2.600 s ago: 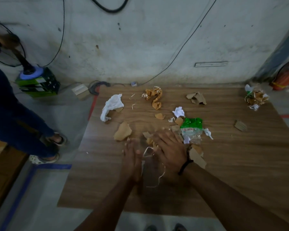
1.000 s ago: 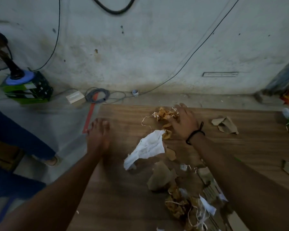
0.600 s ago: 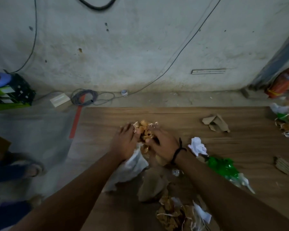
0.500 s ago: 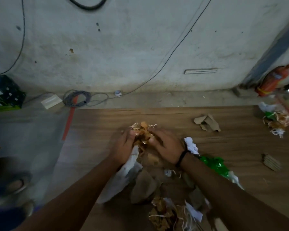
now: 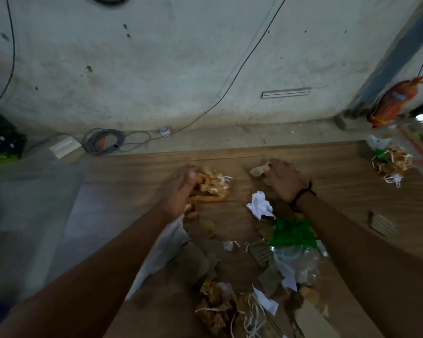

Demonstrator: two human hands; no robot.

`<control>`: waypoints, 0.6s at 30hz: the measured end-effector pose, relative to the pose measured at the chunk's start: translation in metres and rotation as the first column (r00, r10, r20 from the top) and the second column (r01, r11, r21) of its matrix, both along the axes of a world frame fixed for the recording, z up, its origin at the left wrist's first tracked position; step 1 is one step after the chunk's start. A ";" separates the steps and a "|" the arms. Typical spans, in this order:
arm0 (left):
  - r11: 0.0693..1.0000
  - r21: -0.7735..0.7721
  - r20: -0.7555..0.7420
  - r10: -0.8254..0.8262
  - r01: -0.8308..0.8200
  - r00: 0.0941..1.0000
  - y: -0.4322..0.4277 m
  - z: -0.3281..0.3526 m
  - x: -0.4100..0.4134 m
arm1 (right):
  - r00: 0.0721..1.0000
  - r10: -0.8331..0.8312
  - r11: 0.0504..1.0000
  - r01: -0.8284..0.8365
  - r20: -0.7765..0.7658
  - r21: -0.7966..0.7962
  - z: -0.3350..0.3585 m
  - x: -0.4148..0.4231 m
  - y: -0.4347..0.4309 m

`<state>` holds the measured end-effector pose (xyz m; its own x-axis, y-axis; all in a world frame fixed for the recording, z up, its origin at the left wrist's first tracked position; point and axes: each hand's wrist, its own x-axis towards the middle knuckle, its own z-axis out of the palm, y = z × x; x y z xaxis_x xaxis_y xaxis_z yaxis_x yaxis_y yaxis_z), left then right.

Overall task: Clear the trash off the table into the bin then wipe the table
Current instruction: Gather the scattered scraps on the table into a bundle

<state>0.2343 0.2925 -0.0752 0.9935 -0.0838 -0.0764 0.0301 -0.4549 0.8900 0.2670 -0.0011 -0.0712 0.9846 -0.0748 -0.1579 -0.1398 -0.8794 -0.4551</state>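
Observation:
My left hand [image 5: 181, 189] rests against an orange-brown crumpled paper clump [image 5: 213, 186] on the wooden table [image 5: 340, 191], fingers closed on its left side. My right hand [image 5: 283, 181] lies over brown cardboard scraps [image 5: 258, 170] near the far edge, fingers curled on them. Between my arms lie a crumpled white paper [image 5: 259, 206] and a green plastic wrapper [image 5: 293, 234]. A white sheet [image 5: 166, 250] lies partly under my left forearm. A gathered heap of brown scraps and strings [image 5: 220, 306] sits near me. No bin is in view.
A ribbed cardboard piece [image 5: 381, 224] and a tangled trash clump [image 5: 391, 164] lie at the table's right. On the floor beyond are a coiled cable [image 5: 103, 142], a white box [image 5: 65, 147], a green-black crate [image 5: 3, 142] and a red extinguisher [image 5: 398, 101].
My right hand left the orange clump and moved right onto the cardboard scraps. My left hand stayed at the clump. Earlier, both hands had swept scraps into a heap near me.

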 end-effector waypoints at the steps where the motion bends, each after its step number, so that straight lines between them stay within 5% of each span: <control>1: 0.998 0.029 0.037 -0.064 0.063 0.997 -0.015 -0.002 -0.005 | 0.997 0.074 0.997 -0.074 0.000 -0.001 -0.001 -0.006 0.012; 3: 0.984 0.071 0.029 -0.164 0.162 0.986 -0.037 -0.007 -0.016 | 0.974 0.223 0.975 -0.223 -0.045 0.010 -0.001 -0.022 0.032; 5: 0.980 -0.052 -0.085 -0.197 0.193 0.977 -0.044 -0.008 -0.026 | 0.944 0.321 0.940 -0.309 -0.075 0.143 0.001 -0.037 0.038; 8: 0.984 -0.167 -0.149 -0.087 0.062 0.985 -0.029 0.012 -0.035 | 0.973 0.223 0.900 -0.185 -0.053 0.394 0.023 -0.053 0.013; 13: 0.978 0.097 -0.099 0.194 -0.184 0.976 0.060 0.005 -0.038 | 0.999 0.011 0.935 0.005 -0.043 0.355 0.045 -0.090 -0.063; 16: 0.971 0.129 -0.194 0.222 -0.199 0.956 0.075 -0.007 -0.081 | 0.996 0.018 0.917 0.017 -0.084 0.399 0.030 -0.121 -0.063; 18: 0.984 0.136 -0.109 0.129 -0.114 0.986 0.056 -0.012 -0.110 | 0.995 0.086 0.952 -0.067 -0.050 0.299 0.013 -0.132 -0.043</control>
<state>0.1241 0.3485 -0.0870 0.9793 0.0553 -0.1946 0.1923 -0.5525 0.8110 0.1347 -0.0442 -0.0586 0.9731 0.0595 -0.2225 -0.1139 -0.7151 -0.6897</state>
